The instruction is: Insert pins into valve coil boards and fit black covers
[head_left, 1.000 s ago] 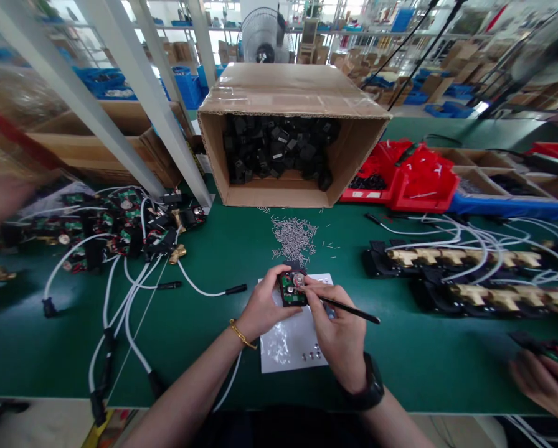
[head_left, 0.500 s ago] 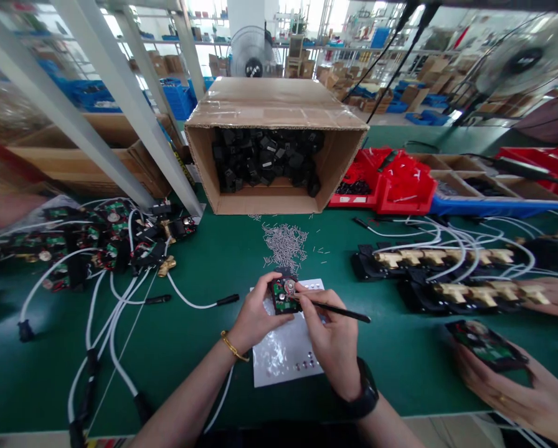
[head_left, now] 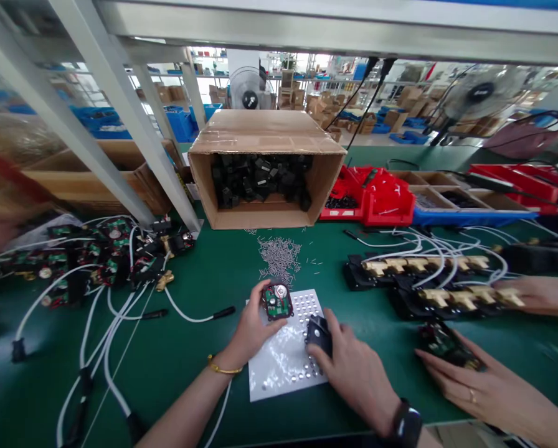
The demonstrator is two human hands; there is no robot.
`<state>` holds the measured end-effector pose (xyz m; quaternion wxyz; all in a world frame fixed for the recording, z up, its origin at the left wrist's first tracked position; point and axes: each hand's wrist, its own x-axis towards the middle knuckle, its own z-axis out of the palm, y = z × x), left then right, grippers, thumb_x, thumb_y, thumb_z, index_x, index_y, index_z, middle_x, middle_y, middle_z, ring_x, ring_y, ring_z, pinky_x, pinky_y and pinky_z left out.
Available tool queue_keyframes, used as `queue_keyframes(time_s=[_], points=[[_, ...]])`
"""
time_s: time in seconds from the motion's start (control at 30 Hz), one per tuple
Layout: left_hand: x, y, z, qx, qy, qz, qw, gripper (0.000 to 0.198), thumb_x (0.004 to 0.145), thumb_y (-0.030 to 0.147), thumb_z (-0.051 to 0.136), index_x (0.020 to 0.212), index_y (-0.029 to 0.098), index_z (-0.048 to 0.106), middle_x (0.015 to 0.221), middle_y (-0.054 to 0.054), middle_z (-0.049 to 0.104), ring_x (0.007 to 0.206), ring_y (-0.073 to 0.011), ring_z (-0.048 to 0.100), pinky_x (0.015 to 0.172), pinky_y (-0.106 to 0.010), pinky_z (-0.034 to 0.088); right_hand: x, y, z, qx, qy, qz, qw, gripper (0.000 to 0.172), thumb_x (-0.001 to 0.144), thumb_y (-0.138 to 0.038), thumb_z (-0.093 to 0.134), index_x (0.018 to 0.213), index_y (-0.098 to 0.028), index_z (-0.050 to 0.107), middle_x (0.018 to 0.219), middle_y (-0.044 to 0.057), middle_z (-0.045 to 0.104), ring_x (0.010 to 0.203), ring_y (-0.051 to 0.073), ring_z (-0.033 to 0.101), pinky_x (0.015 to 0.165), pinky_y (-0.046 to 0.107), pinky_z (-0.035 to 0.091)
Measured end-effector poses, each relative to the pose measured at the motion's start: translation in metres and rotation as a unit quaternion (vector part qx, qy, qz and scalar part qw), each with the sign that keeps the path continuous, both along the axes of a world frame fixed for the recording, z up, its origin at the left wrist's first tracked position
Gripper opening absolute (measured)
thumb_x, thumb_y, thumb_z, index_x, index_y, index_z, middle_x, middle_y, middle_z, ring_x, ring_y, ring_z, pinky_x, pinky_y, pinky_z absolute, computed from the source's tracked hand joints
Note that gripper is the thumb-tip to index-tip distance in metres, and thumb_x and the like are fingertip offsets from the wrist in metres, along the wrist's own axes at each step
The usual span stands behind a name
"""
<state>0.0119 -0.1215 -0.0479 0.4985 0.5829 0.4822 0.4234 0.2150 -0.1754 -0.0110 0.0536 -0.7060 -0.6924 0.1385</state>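
Note:
My left hand point(head_left: 255, 323) is closed around a small black housing point(head_left: 278, 301), which has a green circuit board and a round metal part inside it. Between the thumb and fingers of my right hand point(head_left: 354, 361) is a black plastic cover point(head_left: 318, 336). The cover is over the right side of a white sheet point(head_left: 279, 376) that carries rows of small shiny round pieces. Beyond my left hand lies a pile of small metal screws point(head_left: 279, 256) on the green table point(head_left: 204, 367).
A cardboard box point(head_left: 269, 134) of black parts stands behind the screws. Wired circuit assemblies point(head_left: 106, 249) lie left. Brass-fitted black units point(head_left: 423, 267) and red bins point(head_left: 386, 214) are right. A co-worker's hand point(head_left: 475, 386) holds another open housing point(head_left: 447, 348).
The thin black tool is out of my right hand, which now holds the black cover. My left hand still holds the open housing. The view has tilted up, and the co-worker's housing has shifted left.

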Motion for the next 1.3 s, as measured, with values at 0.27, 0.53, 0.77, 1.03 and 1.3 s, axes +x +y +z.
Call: queue_keyframes(time_s=[0.27,0.53,0.77,1.03,1.3], points=[[0.001,-0.023,0.045,0.043,0.168,0.008,0.985,0.071,0.064,0.031,0.076,0.125,0.026,0.039,0.119,-0.006,0.051,0.110,-0.0254,0.050,0.095,-0.044,0.041,0.007,0.004,-0.004,0.018,0.371,-0.053,0.927,0.040,0.085,-0.037,0.038,0.110,-0.014,0.058,0.071,-0.001,0.063,0.044,0.009,0.050,0.036,0.018,0.039],[0.024,-0.048,0.053,0.109,0.350,-0.064,0.928,0.083,0.059,0.029,0.080,0.130,0.021,0.036,0.112,-0.009,0.051,0.104,-0.0279,0.047,0.091,-0.044,0.043,-0.013,0.004,-0.016,-0.206,0.796,-0.214,0.528,0.046,0.070,-0.038,0.067,0.111,-0.033,0.047,0.057,-0.010,0.045,0.033,0.002,0.023,0.032,0.012,0.018],[0.022,-0.045,0.058,0.132,0.354,-0.076,0.923,0.081,0.061,0.027,0.079,0.129,0.021,0.036,0.112,-0.009,0.051,0.103,-0.0283,0.047,0.091,-0.045,0.043,-0.017,0.001,-0.003,-0.073,0.568,0.028,0.819,0.045,0.087,-0.042,0.047,0.128,-0.026,0.039,0.128,0.006,0.047,0.104,0.021,0.053,0.086,0.033,0.045],[0.012,-0.025,0.030,0.084,0.098,-0.098,0.987,0.075,0.063,0.026,0.077,0.126,0.029,0.037,0.119,-0.006,0.048,0.111,-0.0255,0.047,0.097,-0.043,0.039,-0.032,0.002,-0.003,-0.016,0.515,0.000,0.857,0.065,0.080,-0.043,0.057,0.133,-0.018,0.031,0.125,0.013,0.049,0.113,0.027,0.048,0.096,0.043,0.038],[0.000,-0.020,0.010,0.006,-0.038,-0.094,0.995,0.072,0.063,0.020,0.077,0.121,0.023,0.035,0.125,-0.010,0.042,0.115,-0.0245,0.046,0.100,-0.039,0.036,-0.049,0.000,-0.001,-0.178,0.671,-0.139,0.706,0.049,0.069,-0.044,0.071,0.103,-0.016,0.052,0.071,-0.003,0.053,0.033,-0.001,0.024,0.029,0.014,0.019]])
